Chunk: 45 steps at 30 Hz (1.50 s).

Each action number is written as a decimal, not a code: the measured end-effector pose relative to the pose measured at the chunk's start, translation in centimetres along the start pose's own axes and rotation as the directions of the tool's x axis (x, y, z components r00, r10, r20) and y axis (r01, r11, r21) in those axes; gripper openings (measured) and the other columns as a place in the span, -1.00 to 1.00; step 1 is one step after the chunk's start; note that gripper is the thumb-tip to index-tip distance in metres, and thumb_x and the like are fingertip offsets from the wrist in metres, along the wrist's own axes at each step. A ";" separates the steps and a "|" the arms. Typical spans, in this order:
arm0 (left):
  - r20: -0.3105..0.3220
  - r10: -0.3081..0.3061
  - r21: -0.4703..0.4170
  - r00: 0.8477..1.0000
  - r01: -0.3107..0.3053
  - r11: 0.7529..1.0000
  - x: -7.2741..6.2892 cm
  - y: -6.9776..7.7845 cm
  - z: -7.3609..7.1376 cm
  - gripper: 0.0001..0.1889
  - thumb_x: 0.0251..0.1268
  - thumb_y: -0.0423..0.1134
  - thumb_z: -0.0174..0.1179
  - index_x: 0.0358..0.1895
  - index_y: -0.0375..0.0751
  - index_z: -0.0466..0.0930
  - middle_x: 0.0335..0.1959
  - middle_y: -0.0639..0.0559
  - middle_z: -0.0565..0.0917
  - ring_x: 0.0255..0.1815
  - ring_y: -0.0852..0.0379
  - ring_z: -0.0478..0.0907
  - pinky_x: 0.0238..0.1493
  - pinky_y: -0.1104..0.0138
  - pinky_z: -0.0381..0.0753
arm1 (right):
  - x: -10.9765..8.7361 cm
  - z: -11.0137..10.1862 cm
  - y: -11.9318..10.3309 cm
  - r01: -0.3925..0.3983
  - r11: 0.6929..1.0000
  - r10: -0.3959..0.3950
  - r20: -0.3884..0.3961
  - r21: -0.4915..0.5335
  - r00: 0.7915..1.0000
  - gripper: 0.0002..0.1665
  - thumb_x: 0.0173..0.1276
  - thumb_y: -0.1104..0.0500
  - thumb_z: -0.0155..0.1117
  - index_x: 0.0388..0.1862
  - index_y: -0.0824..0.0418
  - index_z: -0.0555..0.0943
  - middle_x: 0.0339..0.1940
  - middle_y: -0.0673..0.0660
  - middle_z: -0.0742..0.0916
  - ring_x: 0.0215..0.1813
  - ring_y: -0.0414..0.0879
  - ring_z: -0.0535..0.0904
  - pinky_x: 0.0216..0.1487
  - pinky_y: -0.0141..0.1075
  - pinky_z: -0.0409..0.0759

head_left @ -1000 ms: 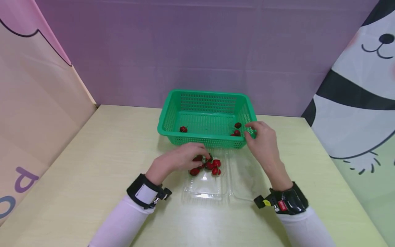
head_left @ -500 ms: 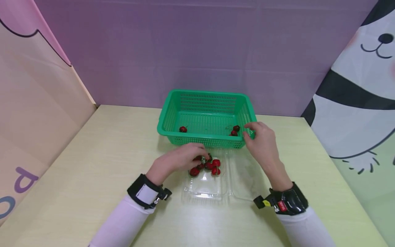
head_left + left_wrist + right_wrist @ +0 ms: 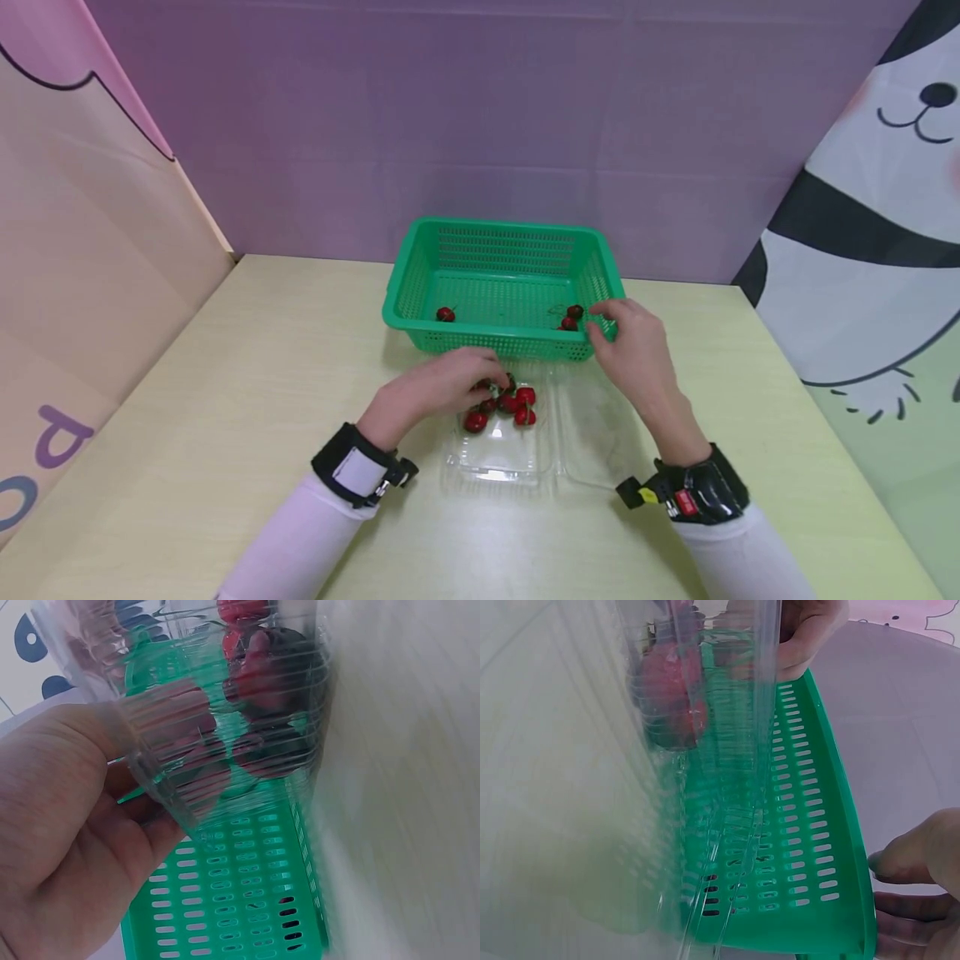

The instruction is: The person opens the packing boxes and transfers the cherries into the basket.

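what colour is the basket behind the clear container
The basket is green, clearest in the head view.

In the head view you have soft, quite even brightness over the table (image 3: pixel 225 400); the light seems to come from above. A pale glare lies on the surface, well apart from its far edge, and small white glints sit on the clear box (image 3: pixel 495 477). Beside your sleeves (image 3: pixel 300 533) and the green basket (image 3: pixel 487 330), you see weak shadows with soft borders. Both wrist views look hazy, with the surface smeared, and the shiny plastic makes the cherries (image 3: pixel 270 750) unclear.
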<state>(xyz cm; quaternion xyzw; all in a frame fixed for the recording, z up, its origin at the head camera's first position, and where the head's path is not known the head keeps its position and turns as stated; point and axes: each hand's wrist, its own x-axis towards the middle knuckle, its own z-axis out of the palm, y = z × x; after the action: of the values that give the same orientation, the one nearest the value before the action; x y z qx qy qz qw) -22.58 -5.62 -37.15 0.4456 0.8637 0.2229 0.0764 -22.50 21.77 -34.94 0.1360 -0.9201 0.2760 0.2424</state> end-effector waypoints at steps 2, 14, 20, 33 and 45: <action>0.002 -0.001 0.007 1.000 0.001 1.000 0.0 0.0 0.1 -0.76 0.38 -0.46 0.30 0.07 -0.29 0.72 -0.01 -0.05 0.68 0.07 0.04 0.60 0.14 0.27 0.60 | 0.0 0.0 -0.1 0.001 1.000 -0.001 0.003 0.002 1.000 -0.80 0.33 0.39 0.36 -0.08 0.44 0.71 -0.14 0.38 0.75 -0.04 0.28 0.67 0.01 0.12 0.62; 0.014 0.004 0.002 1.000 -0.004 1.000 0.1 -0.3 0.3 -0.80 0.36 -0.45 0.32 0.01 -0.26 0.74 -0.08 0.00 0.70 -0.01 0.11 0.61 0.06 0.35 0.62 | -0.2 -0.1 -0.3 -0.005 1.000 0.005 0.018 0.000 1.000 -0.76 0.36 0.36 0.34 -0.02 0.44 0.70 -0.13 0.38 0.74 -0.05 0.30 0.67 -0.03 0.15 0.62; 0.003 0.015 -0.017 1.000 -0.015 1.000 0.0 -0.3 0.2 -0.81 0.33 -0.48 0.34 -0.05 -0.26 0.76 -0.13 0.01 0.71 -0.04 0.12 0.62 0.05 0.35 0.62 | -0.1 0.0 -0.3 0.008 1.000 -0.008 0.019 -0.014 1.000 -0.74 0.36 0.32 0.35 -0.02 0.43 0.70 -0.13 0.37 0.75 -0.06 0.29 0.67 -0.06 0.14 0.62; -0.001 0.035 0.005 0.999 -0.034 0.999 -0.1 -0.2 -0.1 -0.84 0.32 -0.49 0.35 -0.11 -0.25 0.80 -0.17 0.04 0.71 -0.07 0.13 0.64 0.01 0.40 0.63 | -0.1 0.0 -0.3 0.021 0.999 -0.019 0.040 -0.035 0.999 -0.71 0.38 0.27 0.35 0.00 0.43 0.69 -0.11 0.37 0.75 -0.04 0.28 0.67 -0.05 0.15 0.63; -0.003 0.031 -0.023 1.000 -0.031 0.999 -0.1 0.0 -0.5 -0.85 0.34 -0.51 0.32 -0.12 -0.27 0.78 -0.17 0.04 0.71 -0.08 0.14 0.63 -0.01 0.39 0.63 | -0.2 0.0 -0.5 0.050 0.998 -0.048 0.048 -0.028 0.998 -0.73 0.38 0.27 0.36 -0.03 0.43 0.69 -0.06 0.37 0.75 0.03 0.29 0.65 0.03 0.15 0.61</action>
<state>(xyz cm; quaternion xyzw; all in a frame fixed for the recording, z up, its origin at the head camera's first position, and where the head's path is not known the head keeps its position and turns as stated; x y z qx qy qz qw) -22.69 -5.86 -36.76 0.4576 0.8542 0.2345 0.0770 -22.14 21.41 -34.81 0.1615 -0.9259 0.2531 0.2293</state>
